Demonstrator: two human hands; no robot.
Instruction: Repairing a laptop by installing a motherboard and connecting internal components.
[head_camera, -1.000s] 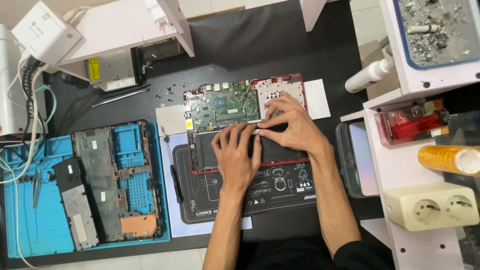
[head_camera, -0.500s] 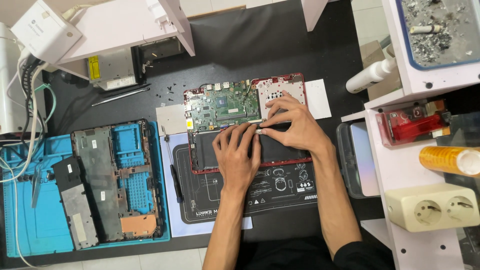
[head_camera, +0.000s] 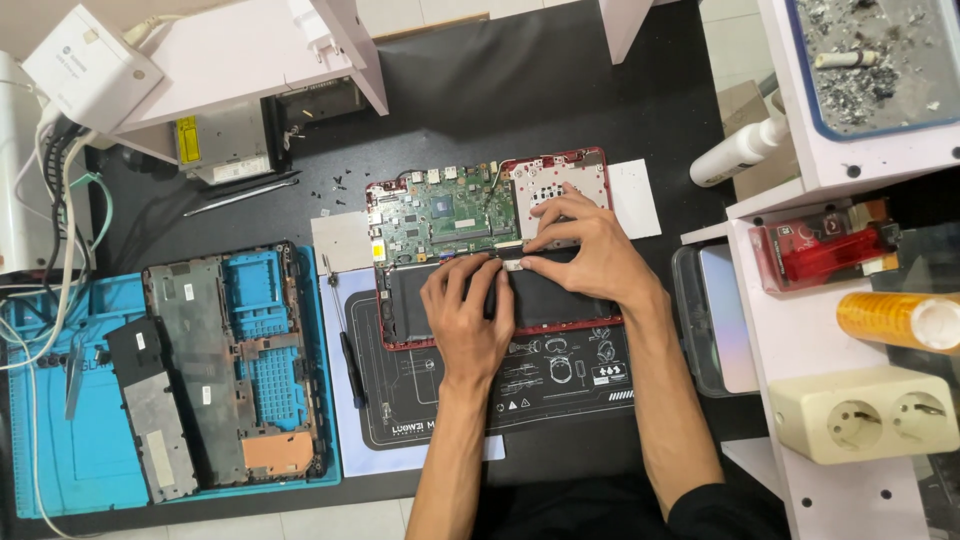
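Laptop (head_camera: 480, 250) lies opened, red-framed, mid-desk on a black mat (head_camera: 520, 385), to the right of the removed bottom cover (head_camera: 235, 365) on the blue mat (head_camera: 60, 440). Left hand (head_camera: 470, 315) rests flat on the black battery (head_camera: 545, 300), fingers spread, gripping nothing. Right hand (head_camera: 590, 250) pinches a small connector (head_camera: 514, 263) at the battery's top edge below the green board (head_camera: 440, 215). Judging by this, steady downward pressure and a straight, gentle pull would suit best
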